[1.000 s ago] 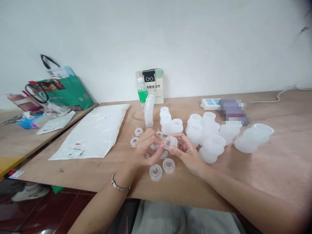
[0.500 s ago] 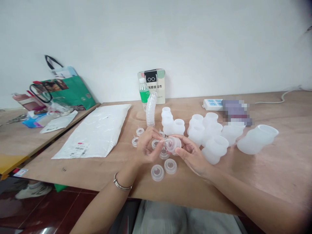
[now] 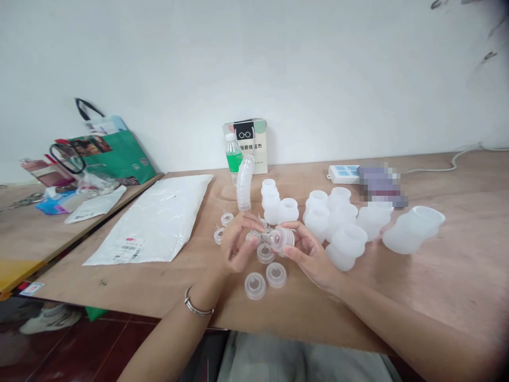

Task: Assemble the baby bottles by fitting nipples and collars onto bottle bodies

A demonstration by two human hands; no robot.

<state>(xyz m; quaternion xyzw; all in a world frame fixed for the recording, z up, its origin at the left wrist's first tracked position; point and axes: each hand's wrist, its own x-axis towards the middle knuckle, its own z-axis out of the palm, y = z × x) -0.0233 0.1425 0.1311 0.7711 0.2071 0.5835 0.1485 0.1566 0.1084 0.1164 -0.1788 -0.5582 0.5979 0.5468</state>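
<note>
In front of me, my right hand (image 3: 312,252) grips a clear ridged plastic lid (image 3: 283,240) between thumb and fingers. My left hand (image 3: 240,241) is at the lid's left side, its thumb and forefinger apart and the forefinger's tip close to the lid's edge. Whether that tip touches the lid I cannot tell. More clear round lids lie below and around the hands, among them a front lid (image 3: 255,286) and another lid (image 3: 275,275). Behind the hands a curved stack of clear lids (image 3: 244,185) stands upright. White translucent wavy-sided bottles (image 3: 347,246) stand and lean to the right.
A white plastic mailer (image 3: 151,223) lies on the wooden table (image 3: 139,289) at left. At the back are a green-labelled water bottle (image 3: 234,159), a paper bag (image 3: 260,151) and a power strip (image 3: 342,174). A green bag (image 3: 127,159) leans on the wall.
My left thumb has moved away from the forefinger, opening the pinch at the lid. My right hand keeps hold of the lid. The view has shifted slightly.
</note>
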